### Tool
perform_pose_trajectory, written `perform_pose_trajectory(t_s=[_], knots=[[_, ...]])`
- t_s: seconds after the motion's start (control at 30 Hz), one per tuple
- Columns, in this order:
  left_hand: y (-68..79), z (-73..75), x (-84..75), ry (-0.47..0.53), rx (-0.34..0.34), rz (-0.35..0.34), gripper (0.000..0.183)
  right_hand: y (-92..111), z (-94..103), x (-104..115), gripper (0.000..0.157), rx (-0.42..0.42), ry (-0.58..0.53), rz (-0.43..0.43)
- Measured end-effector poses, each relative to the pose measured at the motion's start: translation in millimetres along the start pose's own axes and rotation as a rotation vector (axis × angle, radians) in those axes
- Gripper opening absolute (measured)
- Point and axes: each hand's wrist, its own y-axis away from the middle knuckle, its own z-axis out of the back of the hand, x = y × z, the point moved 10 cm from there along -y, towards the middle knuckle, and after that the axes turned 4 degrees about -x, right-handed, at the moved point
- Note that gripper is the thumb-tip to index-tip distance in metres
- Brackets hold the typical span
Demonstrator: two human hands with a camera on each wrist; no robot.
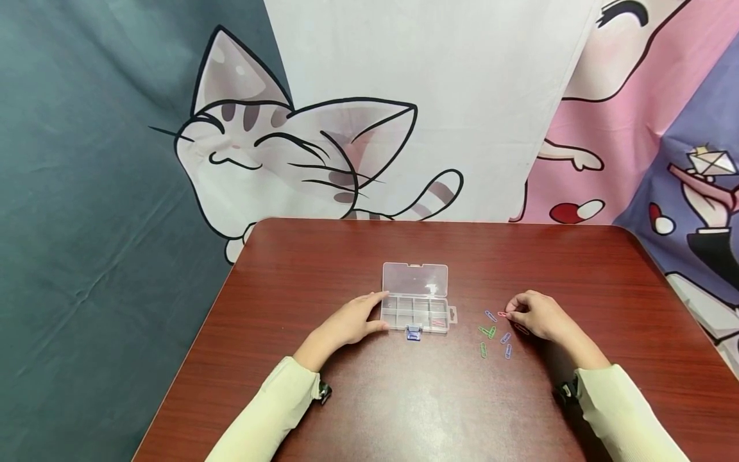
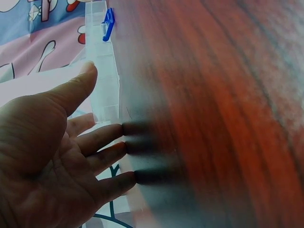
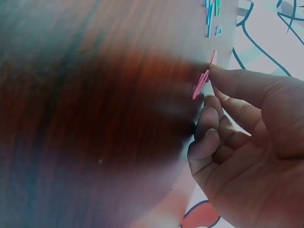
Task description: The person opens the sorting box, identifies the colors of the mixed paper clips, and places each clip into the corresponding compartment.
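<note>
A clear plastic compartment box (image 1: 414,280) lies on the table with its lid folded back and a blue latch (image 1: 413,333) at the front. Pink paper clips (image 1: 439,323) lie in its front right compartment. My left hand (image 1: 353,319) spans the box's left end, thumb and forefinger apart at its corners. To the right of the box, my right hand (image 1: 539,314) pinches a red paper clip (image 1: 501,314) between thumb and forefinger. Another pink paper clip (image 3: 200,85) lies beneath that hand. Green paper clips (image 1: 491,332) and blue paper clips (image 1: 505,337) lie loose between box and hand.
The brown wooden table (image 1: 439,404) ends at a back edge in front of a cartoon cat curtain (image 1: 260,179). A clear hang tab (image 1: 453,314) sticks out from the box's right side. Dark devices are strapped to both wrists.
</note>
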Motion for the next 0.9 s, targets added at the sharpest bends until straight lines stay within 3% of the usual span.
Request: perform_pose_trajectory(t_s=[0.57, 0.9], knots=[[0.9, 0.8, -0.7, 0.010, 0.001, 0.006, 0.070, -1, -4.0, 0, 0.011, 0.031, -0.023, -0.029], [0.7, 1.1, -0.5, 0.013, -0.005, 0.002, 0.071, 0, 11.0, 9, 0.005, -0.076, -0.034, -0.004]])
